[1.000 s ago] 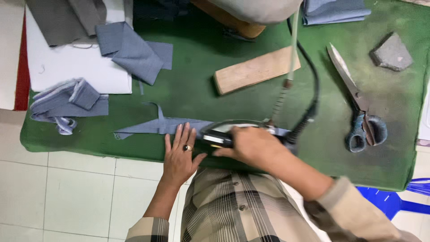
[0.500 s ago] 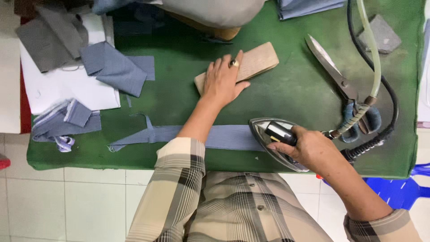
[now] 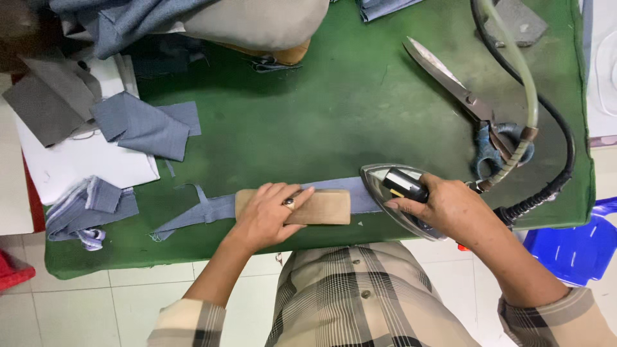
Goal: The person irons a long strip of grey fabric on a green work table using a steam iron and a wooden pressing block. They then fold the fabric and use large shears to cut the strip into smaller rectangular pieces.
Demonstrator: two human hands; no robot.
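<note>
left hand (image 3: 267, 215) laid flat, fingers spread, pressing down on a rectangular pale wooden block (image 3: 315, 207); not wrapped round it, only resting on top. a ring on one finger. under the block and the palm, a long narrow strip of grey-blue cloth (image 3: 205, 212), running from beyond the left hand, where it ends in a frayed, pointed tail, across to the right hand.

right hand (image 3: 443, 205) clamped on the black handle of a metal steam iron (image 3: 392, 193), fingers curled fully round the grip. iron's pointed nose just beside the end of the wooden block, sitting on the far end of the same strip; whether nose and block actually touch, hard to tell from this angle. from behind the right hand, a black ribbed cord (image 3: 553, 173) and a pale green hose (image 3: 520, 83) rising away over the desk.

all on a green felt-covered desk (image 3: 321, 115). beyond the right hand, well apart from the iron, large steel tailor's shears with dark handles (image 3: 469, 103), lying closed, tips pointing away. further beyond, at the corner, a small grey cloth scrap (image 3: 514, 22).

out past the left hand, folded grey-blue fabric pieces (image 3: 144, 125) on white paper sheets (image 3: 90, 160), a darker grey piece (image 3: 51, 99) beside them, and a crumpled bundle of light blue cloth (image 3: 87, 209) nearest the desk edge. far across from both hands, a heap of grey and beige garments (image 3: 212, 19). below the right forearm, off the desk, a blue plastic object (image 3: 572, 247) on the tiled floor.
</note>
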